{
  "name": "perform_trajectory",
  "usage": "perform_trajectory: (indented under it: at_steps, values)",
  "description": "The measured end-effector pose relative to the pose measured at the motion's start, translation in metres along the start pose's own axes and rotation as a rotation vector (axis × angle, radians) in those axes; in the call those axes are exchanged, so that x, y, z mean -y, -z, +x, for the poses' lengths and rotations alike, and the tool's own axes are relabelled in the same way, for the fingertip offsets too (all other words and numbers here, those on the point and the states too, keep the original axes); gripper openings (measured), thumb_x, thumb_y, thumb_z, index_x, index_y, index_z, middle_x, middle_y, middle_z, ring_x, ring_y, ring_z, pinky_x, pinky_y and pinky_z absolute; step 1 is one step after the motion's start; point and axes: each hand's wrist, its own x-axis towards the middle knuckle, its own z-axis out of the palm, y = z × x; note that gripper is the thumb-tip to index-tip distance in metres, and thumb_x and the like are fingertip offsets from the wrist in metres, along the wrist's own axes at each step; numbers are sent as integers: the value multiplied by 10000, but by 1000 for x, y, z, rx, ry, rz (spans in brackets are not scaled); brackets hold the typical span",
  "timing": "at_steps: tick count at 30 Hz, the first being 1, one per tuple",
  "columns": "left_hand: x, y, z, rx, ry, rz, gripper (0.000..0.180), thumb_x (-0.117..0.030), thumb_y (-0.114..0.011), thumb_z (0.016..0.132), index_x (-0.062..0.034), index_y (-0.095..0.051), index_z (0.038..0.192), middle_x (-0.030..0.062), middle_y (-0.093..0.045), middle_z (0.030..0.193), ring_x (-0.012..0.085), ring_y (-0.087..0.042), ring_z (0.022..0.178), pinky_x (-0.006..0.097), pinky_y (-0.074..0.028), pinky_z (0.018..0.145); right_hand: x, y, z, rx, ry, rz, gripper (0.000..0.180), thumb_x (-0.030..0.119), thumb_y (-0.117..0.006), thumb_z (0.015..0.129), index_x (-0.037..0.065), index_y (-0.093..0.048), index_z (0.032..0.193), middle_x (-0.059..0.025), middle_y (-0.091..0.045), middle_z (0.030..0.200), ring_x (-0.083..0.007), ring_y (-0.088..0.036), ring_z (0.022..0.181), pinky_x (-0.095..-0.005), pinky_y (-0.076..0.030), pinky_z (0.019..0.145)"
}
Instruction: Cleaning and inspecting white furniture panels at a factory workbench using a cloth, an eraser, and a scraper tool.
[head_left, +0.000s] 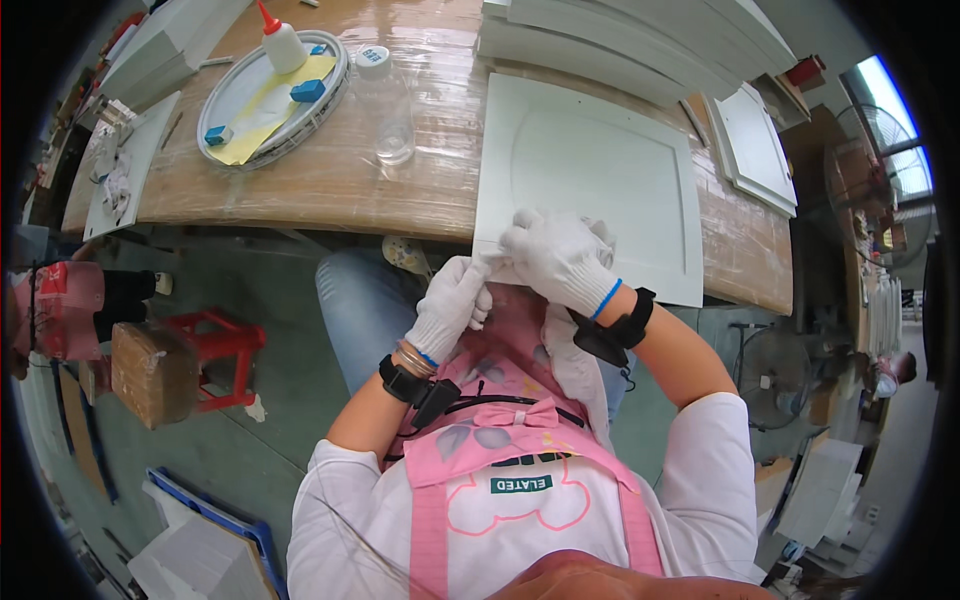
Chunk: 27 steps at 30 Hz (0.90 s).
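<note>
A pale white panel (600,170) with a recessed middle lies on the table, its near edge toward me. At its near left corner, my two hands meet in white knitted gloves. My left hand (452,303) is closed, its thumb and fingertips pinched together just off that corner. Over the panel's near edge, my right hand (562,255) has its fingers curled, their tips against the left hand's. Whatever sits between the fingertips is too small or hidden to make out. Some greyish material shows by the right hand's far side, unclear.
Left on the wrapped table (430,190) stand a clear bottle (393,120) and a round lid (335,90) bearing a red-tipped glue bottle (284,48), yellow paper and blue blocks. White boards (620,50) are stacked behind the panel. A red stool (235,350) holds a carton (152,372).
</note>
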Motion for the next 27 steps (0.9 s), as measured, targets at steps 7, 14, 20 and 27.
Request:
perform_trajectory:
  at_steps: [7,14,20,27]
  values:
    - [-2,0,1,-7,31,-39,267,-326,-538,1025,-60,-554,1005,5,-555,642,83,-500,502,234,-449,455,-8,-3,16,-130,70,-98,142,207,-628,842,86,-699,863,-124,-631,905,-335,-651,906,-446,-527,776]
    - [-4,-2,1,-28,-5,-19,276,-332,-529,1026,-64,-564,974,11,-558,638,90,-502,493,232,-442,450,0,-8,35,-76,-29,-10,121,218,-652,828,110,-686,870,-102,-630,930,-311,-651,901,-431,-529,767]
    - [2,2,2,-8,-28,-145,232,-279,-515,1019,-70,-584,945,7,-543,624,88,-479,470,227,-408,422,0,-20,-34,-130,201,-58,145,230,-654,840,139,-694,945,-54,-626,953,-276,-635,893,-419,-509,761]
    - [-2,1,5,-6,-2,-97,195,-248,-510,1009,-83,-595,949,-1,-517,602,90,-440,441,233,-360,386,17,-31,-30,-283,292,-214,142,199,-641,835,96,-674,929,-56,-595,924,-249,-624,896,-387,-527,760]
